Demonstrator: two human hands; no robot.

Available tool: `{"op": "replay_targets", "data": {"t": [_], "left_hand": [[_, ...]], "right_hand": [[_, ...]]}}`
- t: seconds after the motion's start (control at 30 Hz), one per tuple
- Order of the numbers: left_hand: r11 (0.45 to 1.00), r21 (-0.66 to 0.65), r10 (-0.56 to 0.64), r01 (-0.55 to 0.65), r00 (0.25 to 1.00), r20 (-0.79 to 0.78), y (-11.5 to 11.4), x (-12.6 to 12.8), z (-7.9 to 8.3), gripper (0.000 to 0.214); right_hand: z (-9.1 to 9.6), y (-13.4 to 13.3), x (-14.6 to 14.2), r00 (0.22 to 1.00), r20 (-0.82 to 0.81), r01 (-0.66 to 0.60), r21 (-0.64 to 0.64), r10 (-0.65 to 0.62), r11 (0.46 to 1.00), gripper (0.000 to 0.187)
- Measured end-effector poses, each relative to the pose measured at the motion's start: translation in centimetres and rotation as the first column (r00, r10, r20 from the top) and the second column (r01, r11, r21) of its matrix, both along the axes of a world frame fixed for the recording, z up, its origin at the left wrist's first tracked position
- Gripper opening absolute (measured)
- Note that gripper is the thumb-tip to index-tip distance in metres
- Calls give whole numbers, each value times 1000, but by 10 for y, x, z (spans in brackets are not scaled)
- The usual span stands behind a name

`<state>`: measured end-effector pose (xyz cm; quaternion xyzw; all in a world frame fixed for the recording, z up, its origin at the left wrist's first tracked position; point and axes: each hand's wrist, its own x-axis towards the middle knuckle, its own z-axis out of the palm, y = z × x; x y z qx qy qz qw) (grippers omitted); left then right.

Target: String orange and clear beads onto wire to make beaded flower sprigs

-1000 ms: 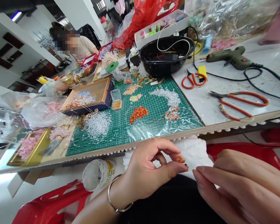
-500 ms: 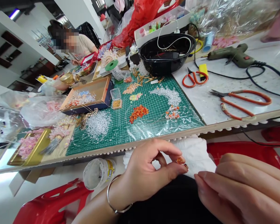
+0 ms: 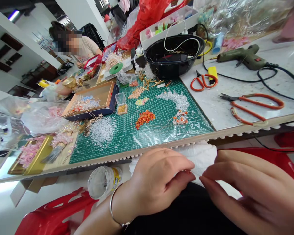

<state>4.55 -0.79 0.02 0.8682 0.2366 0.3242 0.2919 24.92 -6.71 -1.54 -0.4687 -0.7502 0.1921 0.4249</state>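
Observation:
Above my lap, just off the table edge, my left hand (image 3: pixel 159 182) is closed in a pinch. The small orange bead piece seen there a moment earlier is mostly covered by thumb and fingers. A finger's width to the right, my right hand (image 3: pixel 252 186) pinches thumb against forefinger; whatever is between them is too small or hidden to make out. On the green cutting mat (image 3: pixel 127 140) beyond lie a heap of orange beads (image 3: pixel 145 119), a pile of clear beads (image 3: pixel 103 132) and a cluster of orange-and-clear bead pieces (image 3: pixel 180 118).
Orange-handled pliers (image 3: pixel 257 104), small snips (image 3: pixel 202 81) and a glue gun (image 3: pixel 245 57) lie at the right. Behind the mat stands a black basin (image 3: pixel 172 67); an open box (image 3: pixel 90 101) is at left. A red stool (image 3: pixel 54 215) and white bucket (image 3: pixel 104 182) stand below. Another person (image 3: pixel 85 47) sits across.
My left fingers have rolled over, covering the orange bead piece that showed before. My right hand has risen a little, its fingertips shifting left towards my left hand.

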Motion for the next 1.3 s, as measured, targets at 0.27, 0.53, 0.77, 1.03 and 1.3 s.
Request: {"op": "replay_targets", "data": {"t": [0.27, 0.53, 0.77, 1.03, 1.3], "left_hand": [[977, 175, -98, 122, 986, -137, 5, -1, 5, 29], [996, 81, -25, 42, 981, -195, 4, 2, 9, 31], [810, -572, 58, -126, 989, -136, 2, 5, 11, 37], [646, -762, 103, 39, 985, 137, 6, 12, -9, 13], [533, -832, 199, 154, 933, 300, -2, 17, -16, 9]], "right_hand": [[2, 10, 5, 995, 50, -77, -208, 90, 975, 13], [-6, 12, 12, 991, 18, -131, -145, 135, 981, 15], [-8, 10, 11, 995, -71, -71, -93, 65, 993, 14], [-11, 5, 8, 958, -273, -49, -463, -89, 885, 34], [-10, 4, 4, 921, -371, -140, -603, -120, 785, 36]]}}
